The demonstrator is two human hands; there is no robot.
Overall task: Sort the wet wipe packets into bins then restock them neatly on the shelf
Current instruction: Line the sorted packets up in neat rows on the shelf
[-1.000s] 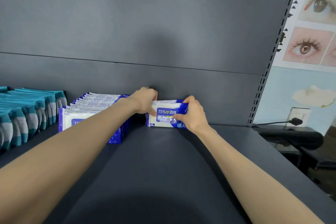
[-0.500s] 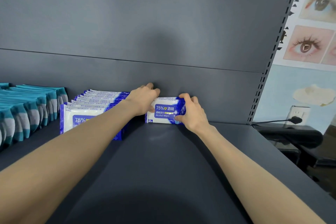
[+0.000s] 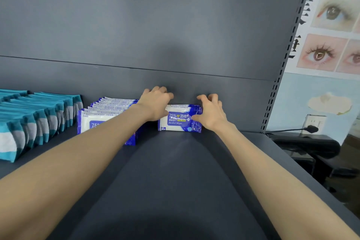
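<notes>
Packet (image 3: 180,121) now upright, centre frame. R hand (image 3: 211,115) loosened, splayed, thumb just touching. L hand (image 3: 155,103) on left end, grip unclear. Placement near done.

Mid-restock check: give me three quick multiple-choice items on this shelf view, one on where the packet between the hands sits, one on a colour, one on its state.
1. Where is the alcohol wipes packet between the left hand and right hand?
A. At the front edge of the shelf.
B. At the rear, right of the blue-and-white packet row.
C. In a bin.

2. What colours are the far-left packets?
A. Red.
B. Yellow.
C. Teal, grey and white.

3. How does the alcohol wipes packet sit?
A. Standing on a long edge, label toward the camera.
B. Flat, label up.
C. Lifted off the shelf.

Answers:
1 B: it stands far back, just right of that row.
2 C: teal bands with grey and white panels show.
3 A: the label reads upright and the bottom edge meets the shelf.
</notes>
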